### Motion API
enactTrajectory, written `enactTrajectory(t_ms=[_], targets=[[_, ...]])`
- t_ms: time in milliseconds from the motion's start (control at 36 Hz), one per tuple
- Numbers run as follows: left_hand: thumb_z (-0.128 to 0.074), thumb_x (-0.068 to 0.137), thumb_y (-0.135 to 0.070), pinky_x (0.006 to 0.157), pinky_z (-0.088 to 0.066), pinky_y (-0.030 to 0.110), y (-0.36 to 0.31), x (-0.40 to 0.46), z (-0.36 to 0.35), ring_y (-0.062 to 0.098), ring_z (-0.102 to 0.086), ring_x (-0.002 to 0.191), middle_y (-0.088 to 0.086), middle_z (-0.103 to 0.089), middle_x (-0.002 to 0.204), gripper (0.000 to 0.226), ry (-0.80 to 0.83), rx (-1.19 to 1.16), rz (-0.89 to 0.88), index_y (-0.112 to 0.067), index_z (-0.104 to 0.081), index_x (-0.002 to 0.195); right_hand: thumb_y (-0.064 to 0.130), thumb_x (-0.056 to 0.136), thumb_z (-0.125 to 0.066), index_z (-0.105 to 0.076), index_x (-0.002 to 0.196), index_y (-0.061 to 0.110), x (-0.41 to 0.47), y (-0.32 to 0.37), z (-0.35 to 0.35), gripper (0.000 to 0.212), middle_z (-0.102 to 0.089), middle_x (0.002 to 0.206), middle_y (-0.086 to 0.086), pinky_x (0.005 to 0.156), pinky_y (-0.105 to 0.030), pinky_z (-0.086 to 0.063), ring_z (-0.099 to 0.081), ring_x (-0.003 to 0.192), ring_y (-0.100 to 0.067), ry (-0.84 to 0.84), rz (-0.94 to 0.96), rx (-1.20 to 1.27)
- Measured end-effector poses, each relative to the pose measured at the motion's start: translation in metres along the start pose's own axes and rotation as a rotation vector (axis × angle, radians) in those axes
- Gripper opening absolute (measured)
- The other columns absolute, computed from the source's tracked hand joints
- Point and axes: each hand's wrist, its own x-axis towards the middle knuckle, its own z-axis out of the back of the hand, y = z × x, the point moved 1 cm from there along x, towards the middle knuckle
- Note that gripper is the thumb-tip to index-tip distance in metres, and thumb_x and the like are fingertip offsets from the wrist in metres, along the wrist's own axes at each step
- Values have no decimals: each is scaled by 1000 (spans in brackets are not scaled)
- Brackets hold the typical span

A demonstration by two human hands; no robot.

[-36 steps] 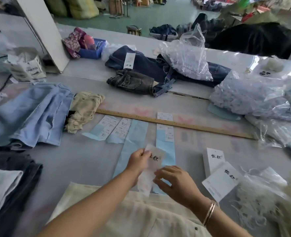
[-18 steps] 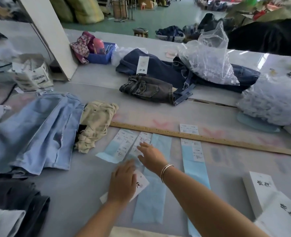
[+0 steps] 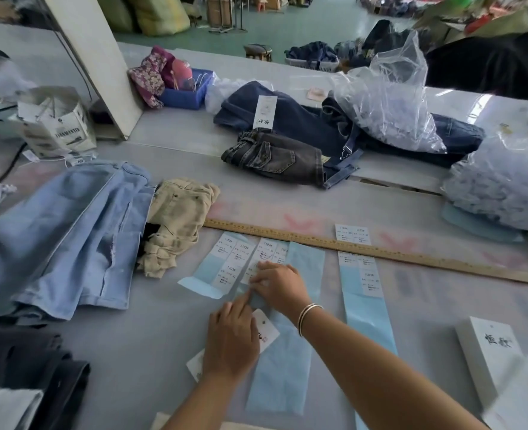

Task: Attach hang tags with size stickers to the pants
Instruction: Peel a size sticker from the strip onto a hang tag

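A white hang tag (image 3: 269, 332) lies on the grey table under my left hand (image 3: 230, 341), which presses it flat, its index finger stretched toward the sticker sheets. My right hand (image 3: 279, 285), a bangle on its wrist, reaches over a long blue backing strip (image 3: 287, 361). Its curled fingertips pinch a size sticker (image 3: 254, 272) on that sheet. Another sticker sheet (image 3: 222, 268) lies just to the left and a third sticker sheet (image 3: 365, 293) to the right. Light blue pants (image 3: 64, 237) and beige pants (image 3: 179, 218) lie at the left.
A wooden ruler (image 3: 380, 252) crosses the table behind the sheets. A white box of tags (image 3: 486, 346) sits at the right. Dark jeans (image 3: 275, 159) and plastic bags (image 3: 393, 97) lie farther back, dark garments (image 3: 23, 367) at bottom left, and a blue bin (image 3: 188, 91) at the back.
Both hands held the tag in the air a second ago. My left hand has since laid it on the table, and my right hand has reached forward to the sticker sheet.
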Motion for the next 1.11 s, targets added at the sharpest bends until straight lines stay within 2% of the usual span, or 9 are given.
enactTrajectory(t_ms=[111,222,333,528,611,694,778,889,1111], targets=[[-35,83,-22,66,-51,33,-1,-1,1,19,-66,84,-1,-69,116,43,-5,-8,7,-13,-72,104,33,90,-55,-72,104,31,-3,3,-4,22,-51,139,13,109,-31,-13,-39,131,-2,-63,-78,88],[-35,83,-22,70,-52,33,0,-3,3,19,-66,89,0,-68,117,43,-17,-39,19,-12,-71,104,27,90,-51,-72,99,28,-7,7,-12,23,-57,131,14,116,-40,-3,-35,134,-2,-123,-106,121],[-38,83,-20,72,-53,33,-2,-2,5,19,-66,90,0,-69,116,40,-22,-47,18,-11,-71,104,29,93,-48,-66,109,25,-9,8,-12,24,-61,127,9,117,-40,0,-41,132,-4,-188,-144,129],[-35,84,-22,72,-51,33,-1,-3,1,19,-66,90,0,-68,117,40,-40,-43,25,-12,-71,98,46,97,-40,-65,115,32,-7,0,-3,34,-48,141,13,113,-44,13,-32,138,-6,-30,70,-95],[-52,82,-16,72,-51,34,0,-2,-3,19,-66,89,1,-68,117,25,-75,-37,1,-13,-71,97,45,97,-39,-67,111,31,-7,2,-4,34,-49,141,10,111,-53,17,-33,138,-9,-9,95,-128],[-63,78,-12,72,-51,33,1,-2,-5,19,-66,88,1,-69,115,18,-109,-31,-8,-14,-71,95,40,96,-44,-71,102,24,-8,6,-3,32,-60,129,11,109,-60,15,-43,131,-8,-90,10,-15],[-50,81,-17,70,-52,32,1,-2,-5,19,-67,86,1,-70,111,26,-130,-26,-20,-14,-72,95,39,96,-45,-71,99,23,-10,9,-4,31,-61,123,12,108,-62,13,-49,122,-9,-117,-14,-20],[-55,78,-16,69,-51,31,1,-3,-6,18,-66,83,0,-71,109,24,-146,-35,-36,-14,-72,95,47,94,-44,-68,103,32,-11,12,-5,29,-56,126,15,110,-61,9,-44,124,-10,-72,3,-29],[-40,82,-20,65,-49,31,2,-3,-5,18,-64,78,-2,-71,101,32,-146,-25,-44,-17,-71,91,53,91,-46,-69,105,36,-9,16,-3,32,-54,122,13,109,-62,4,-40,124,-12,-22,-21,-25]])
